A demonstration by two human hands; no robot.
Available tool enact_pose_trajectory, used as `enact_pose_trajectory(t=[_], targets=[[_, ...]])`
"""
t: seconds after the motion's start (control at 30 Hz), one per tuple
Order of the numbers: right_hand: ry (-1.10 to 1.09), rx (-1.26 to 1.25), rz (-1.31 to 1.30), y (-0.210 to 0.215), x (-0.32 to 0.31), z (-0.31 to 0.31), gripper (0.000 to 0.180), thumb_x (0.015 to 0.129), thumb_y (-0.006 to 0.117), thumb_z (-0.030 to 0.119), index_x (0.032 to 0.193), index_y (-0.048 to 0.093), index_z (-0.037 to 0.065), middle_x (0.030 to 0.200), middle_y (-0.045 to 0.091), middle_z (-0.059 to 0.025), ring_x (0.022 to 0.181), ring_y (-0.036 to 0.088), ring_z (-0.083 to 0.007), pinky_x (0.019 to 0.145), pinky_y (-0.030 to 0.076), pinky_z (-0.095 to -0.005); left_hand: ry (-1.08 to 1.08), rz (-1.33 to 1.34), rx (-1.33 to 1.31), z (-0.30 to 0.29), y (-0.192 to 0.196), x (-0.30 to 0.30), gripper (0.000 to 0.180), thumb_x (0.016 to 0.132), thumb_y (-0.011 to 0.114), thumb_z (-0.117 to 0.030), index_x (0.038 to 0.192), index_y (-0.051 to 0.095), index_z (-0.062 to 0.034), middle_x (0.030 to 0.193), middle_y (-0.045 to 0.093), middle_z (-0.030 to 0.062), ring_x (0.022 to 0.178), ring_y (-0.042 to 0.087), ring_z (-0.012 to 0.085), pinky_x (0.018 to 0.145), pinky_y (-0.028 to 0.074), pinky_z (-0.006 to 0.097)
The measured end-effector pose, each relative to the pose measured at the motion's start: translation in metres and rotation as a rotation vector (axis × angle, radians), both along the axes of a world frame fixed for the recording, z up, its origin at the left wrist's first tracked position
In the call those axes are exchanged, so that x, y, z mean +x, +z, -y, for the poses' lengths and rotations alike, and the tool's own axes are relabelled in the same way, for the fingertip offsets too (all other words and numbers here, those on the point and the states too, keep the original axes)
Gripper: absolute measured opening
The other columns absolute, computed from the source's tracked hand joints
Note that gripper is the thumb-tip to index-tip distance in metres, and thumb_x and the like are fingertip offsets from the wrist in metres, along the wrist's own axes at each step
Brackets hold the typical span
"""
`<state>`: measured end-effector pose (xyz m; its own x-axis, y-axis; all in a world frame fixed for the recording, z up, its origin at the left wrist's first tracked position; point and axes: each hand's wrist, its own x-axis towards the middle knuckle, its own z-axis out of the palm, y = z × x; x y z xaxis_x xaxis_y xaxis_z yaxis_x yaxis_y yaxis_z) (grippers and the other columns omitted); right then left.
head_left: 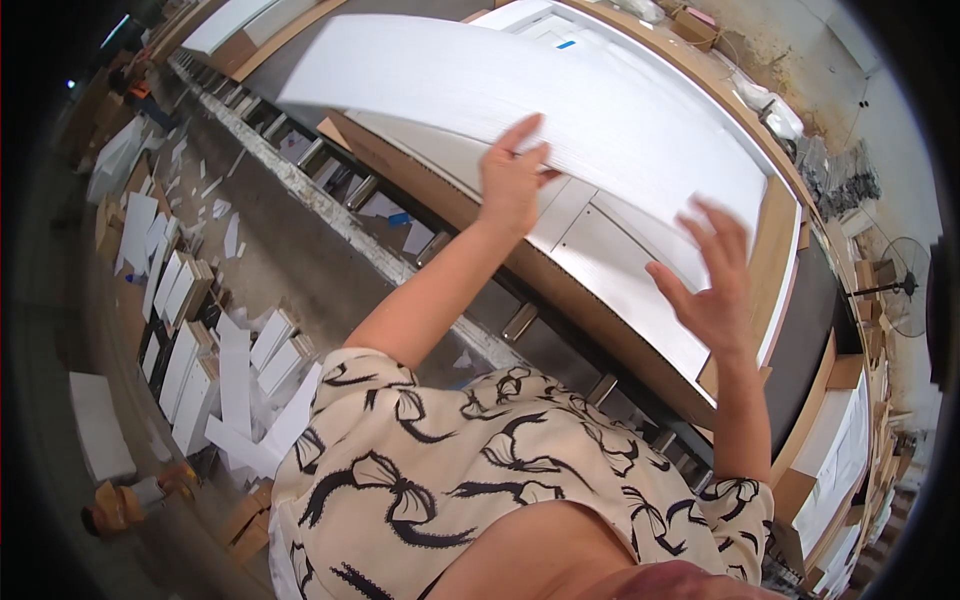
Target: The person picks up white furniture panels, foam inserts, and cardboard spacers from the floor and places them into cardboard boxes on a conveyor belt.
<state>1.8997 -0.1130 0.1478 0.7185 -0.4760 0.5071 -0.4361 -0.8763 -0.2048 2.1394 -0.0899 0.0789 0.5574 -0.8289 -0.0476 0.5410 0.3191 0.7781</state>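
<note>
A long, wide white sheet (600, 110), which looks like foam, lies tilted over an open cardboard carton (400, 165). My left hand (512, 185) grips the sheet's near edge around its middle, fingers on top. Beside the sheet's right end is my right hand (715, 275), slightly blurred, with thumb and fingers spread and nothing in it. Beneath the sheet, flat white panels (625, 285) with small holes and seams show inside the carton. A white frame-like piece (690, 75) with a small blue mark runs along the far side; the sheet covers part of it.
The carton rests on a roller conveyor (520, 322). More cartons with white panels (830, 450) stand at the right and far left. White offcuts (190, 370) are heaped on the floor at left. A person (145, 98) is far left; a fan (900, 287) stands at right.
</note>
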Motion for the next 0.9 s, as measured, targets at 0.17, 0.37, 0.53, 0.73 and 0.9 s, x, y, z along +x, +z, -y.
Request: enact_pose_trajectory(t=[0.17, 0.37, 0.53, 0.73, 0.9], targets=[[-0.237, 0.174, -0.366, 0.014, -0.029, 0.035, 0.106, 0.053, 0.077, 0.061, 0.14, 0.032, 0.02, 0.142, 0.024, -0.0269, 0.13, 0.024, -0.0422, 0.104, 0.024, -0.0532, -0.423, -0.025, 0.094, -0.012, 0.0, -0.048, 0.037, 0.086, 0.053, 0.0, 0.123, 0.05, 0.0006, 0.109, 0.057, 0.0106, 0.09, 0.057, 0.0173, 0.075, 0.052, 0.034], [-0.263, 0.56, -0.265, -0.042, -0.048, 0.052, 0.083, 0.076, 0.059, 0.062, 0.14, 0.031, 0.018, 0.133, 0.04, -0.0251, 0.125, 0.037, -0.0378, 0.098, 0.035, -0.0462, -0.516, -0.044, 0.147, -0.029, 0.003, -0.044, 0.045, 0.088, 0.052, -0.003, 0.131, 0.04, 0.0006, 0.111, 0.055, 0.0142, 0.094, 0.057, 0.0171, 0.08, 0.051, 0.032], [-0.308, 0.727, -0.165, -0.049, -0.02, 0.073, 0.048, 0.088, 0.057, 0.039, 0.128, 0.051, 0.014, 0.106, 0.064, -0.0145, 0.093, 0.062, -0.0258, 0.083, 0.046, -0.0341, -0.614, 0.226, 0.233, -0.041, 0.018, -0.006, 0.053, 0.089, 0.055, -0.012, 0.136, 0.033, -0.0002, 0.103, 0.059, 0.0143, 0.086, 0.059, 0.0158, 0.077, 0.053, 0.03], [-0.241, 0.565, -0.334, -0.048, 0.018, 0.104, 0.042, 0.087, 0.059, 0.038, 0.122, 0.057, 0.016, 0.106, 0.065, -0.0122, 0.09, 0.063, -0.0266, 0.082, 0.047, -0.0336, -0.293, 1.433, 0.555, -0.024, 0.038, 0.1, 0.048, 0.083, 0.063, -0.028, 0.124, 0.051, -0.0069, 0.085, 0.065, 0.0151, 0.076, 0.065, 0.0205, 0.07, 0.053, 0.034], [-0.283, 0.526, -0.331, -0.079, 0.049, 0.097, 0.041, 0.084, 0.061, 0.04, 0.12, 0.059, 0.019, 0.109, 0.062, -0.0164, 0.101, 0.057, -0.0304, 0.086, 0.045, -0.0365, -0.396, 1.954, 1.148, 0.02, 0.0, 0.192, 0.078, 0.072, 0.061, -0.059, 0.133, 0.042, -0.0128, 0.13, 0.042, 0.0231, 0.114, 0.046, 0.0421, 0.095, 0.041, 0.043]])
